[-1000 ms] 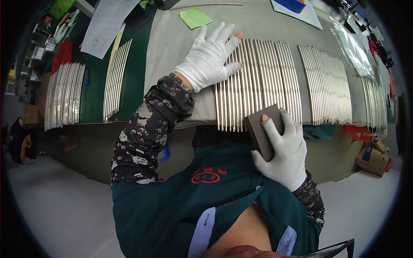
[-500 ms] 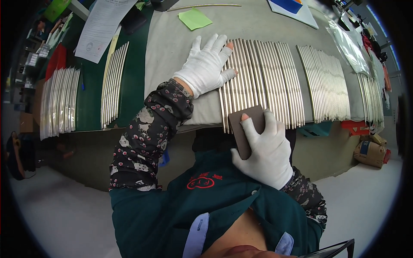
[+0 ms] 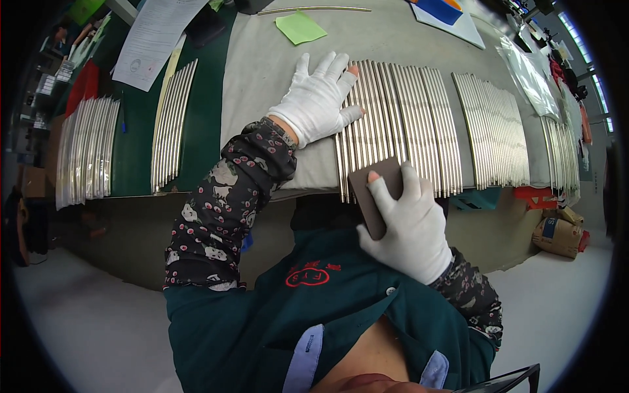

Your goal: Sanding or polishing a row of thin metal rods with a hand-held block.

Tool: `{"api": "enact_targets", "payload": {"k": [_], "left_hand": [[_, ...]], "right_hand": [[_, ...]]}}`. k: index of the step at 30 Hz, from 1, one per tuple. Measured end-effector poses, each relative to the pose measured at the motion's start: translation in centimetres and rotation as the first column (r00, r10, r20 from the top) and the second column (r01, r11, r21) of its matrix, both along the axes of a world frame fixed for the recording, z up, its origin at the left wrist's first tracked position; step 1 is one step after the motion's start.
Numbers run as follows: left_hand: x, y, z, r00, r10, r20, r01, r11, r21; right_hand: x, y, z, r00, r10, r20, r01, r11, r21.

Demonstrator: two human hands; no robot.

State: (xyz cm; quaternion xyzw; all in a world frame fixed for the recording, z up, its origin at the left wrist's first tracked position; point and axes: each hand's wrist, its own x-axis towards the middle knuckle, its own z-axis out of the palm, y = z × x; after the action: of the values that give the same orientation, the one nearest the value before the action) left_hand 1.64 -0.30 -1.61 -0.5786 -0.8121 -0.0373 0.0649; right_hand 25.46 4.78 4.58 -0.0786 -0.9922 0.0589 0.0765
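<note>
A row of shiny metal rods [image 3: 419, 124] lies side by side on the pale cloth in front of me. My left hand [image 3: 318, 98], in a white glove with some fingertips bare, is spread flat at the row's left edge. Its thumb and forefinger rest on the leftmost rods. At the near end of the same rods, my right hand [image 3: 416, 232], gloved likewise, grips a flat brown block [image 3: 377, 190] that looks like a sanding sponge. The block's far part lies over the rod ends and its near part sticks out past the table edge.
Further right lie a second row of rods [image 3: 491, 131] and a bagged bundle [image 3: 560, 147]. On the green mat to the left are more rods [image 3: 173, 124] and plastic-wrapped ones [image 3: 88, 150]. A green paper [image 3: 300, 27], a single rod [image 3: 314, 10] and a blue tray [image 3: 439, 10] sit at the back.
The view has shifted slightly. My right hand and the brown block have moved very little against the rod ends; my left hand keeps its place.
</note>
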Motion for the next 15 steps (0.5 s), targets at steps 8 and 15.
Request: {"api": "enact_targets", "payload": {"k": [8, 15], "left_hand": [[0.1, 0.0, 0.3, 1.0, -0.002, 0.001, 0.002, 1.0, 0.011], [0.1, 0.2, 0.6, 1.0, -0.005, -0.002, 0.005, 1.0, -0.026]], "right_hand": [[-1.1, 0.7, 0.6, 1.0, -0.013, 0.023, 0.013, 1.0, -0.007], [-2.5, 1.6, 0.4, 0.999, -0.03, 0.014, 0.03, 0.999, 0.013]]}}
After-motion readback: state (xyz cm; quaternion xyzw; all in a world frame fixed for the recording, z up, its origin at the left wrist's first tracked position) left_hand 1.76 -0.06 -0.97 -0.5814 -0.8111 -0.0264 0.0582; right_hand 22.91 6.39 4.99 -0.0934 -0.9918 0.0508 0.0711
